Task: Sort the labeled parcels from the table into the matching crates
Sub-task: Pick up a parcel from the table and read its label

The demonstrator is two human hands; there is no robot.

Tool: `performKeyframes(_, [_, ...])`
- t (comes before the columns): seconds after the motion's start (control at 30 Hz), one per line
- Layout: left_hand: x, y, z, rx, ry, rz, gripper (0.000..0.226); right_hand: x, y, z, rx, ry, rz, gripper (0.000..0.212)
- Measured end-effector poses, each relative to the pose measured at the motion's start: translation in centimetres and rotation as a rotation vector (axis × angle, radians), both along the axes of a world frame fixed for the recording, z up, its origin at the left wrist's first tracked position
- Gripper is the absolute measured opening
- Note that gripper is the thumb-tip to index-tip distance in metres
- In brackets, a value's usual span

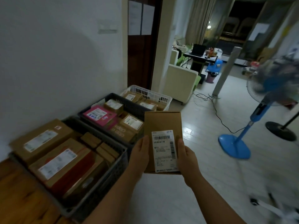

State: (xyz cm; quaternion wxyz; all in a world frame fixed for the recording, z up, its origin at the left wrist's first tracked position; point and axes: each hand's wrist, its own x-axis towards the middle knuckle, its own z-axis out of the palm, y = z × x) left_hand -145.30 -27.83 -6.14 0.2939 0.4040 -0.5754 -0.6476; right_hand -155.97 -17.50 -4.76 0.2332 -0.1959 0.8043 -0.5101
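Cardboard parcel (161, 123) is held in the air above the pale floor (210, 167), close beside the row of crates and not yet inside any of them.

In the head view, which is the only one, the parcel is gripped at its near end by both hands. The left hand (140, 157) is at one long edge and the right hand (188, 159) at the other. Each thumb is laid flat on the top face beside the white shipping label (164, 151). The other fingers are hidden beneath the box, so their spread cannot be told.

Three crates are lined up along the wall: a near grey crate (103, 196), a middle dark crate (113, 96) and a far white crate (152, 92). All three are already loaded with labelled boxes, so much of the sorting is judged done. This parcel remains to be placed. The table is not in view, so what else is left cannot be told, and the label print is too small to match to a crate.

The parcel is a flat, sharp-edged rectangle of matte brown board, and its label is smooth paper printed with barcodes. The crates are rigid plastic with slotted walls. A pink parcel (98, 114) is seen in the middle crate.
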Motion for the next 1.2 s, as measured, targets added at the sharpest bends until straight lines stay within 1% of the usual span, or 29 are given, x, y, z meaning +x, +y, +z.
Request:
performKeyframes(0.1, [-4.4, -2.9, -0.1, 0.038, -0.012, -0.028, 0.028, -4.3, -2.4, -0.3, 0.009, 0.008, -0.019, 0.069])
performKeyframes(0.23, [-10.5, -6.3, -0.8, 0.085, -0.054, -0.071, 0.025, -10.9, -5.6, -1.5, 0.016, -0.038, -0.032, 0.07])
performKeyframes(0.33, [-14.9, -8.9, -1.8, 0.074, -0.082, -0.063, 0.035, -15.9, -8.5, -2.4, 0.028, -0.09, -0.01, 0.068])
performKeyframes(0.43, [-19.8, -10.9, -2.7, 0.091, -0.102, -0.012, 0.041, -21.4, -11.5, -3.5, 0.036, -0.137, 0.042, 0.06])
performKeyframes(0.6, [-29.6, -13.2, -3.4, 0.159, -0.149, 0.119, 0.047, -32.0, -16.0, -4.6, 0.087, -0.212, 0.148, 0.061])
performKeyframes(0.7, [-34.1, -14.1, -3.5, 0.215, -0.146, 0.205, 0.046, -36.7, -17.9, -4.5, 0.103, -0.243, 0.216, 0.06])
performKeyframes(0.83, [-38.3, -16.1, -4.5, 0.224, -0.183, 0.308, 0.049, -41.4, -21.0, -4.7, 0.164, -0.256, 0.315, 0.058])
performKeyframes(1.0, [-41.2, -20.2, -5.7, 0.215, -0.228, 0.404, 0.053, -44.8, -25.4, -5.4, 0.176, -0.235, 0.406, 0.045])
performKeyframes(1.13, [-43.0, -24.5, -6.6, 0.316, -0.144, 0.488, 0.047, -47.1, -30.2, -5.9, 0.17, -0.209, 0.493, 0.022])
performKeyframes(1.2, [-44.2, -27.5, -7.5, 0.336, -0.118, 0.481, 0.038, -48.3, -33.8, -6.5, 0.186, -0.179, 0.536, 0.02])
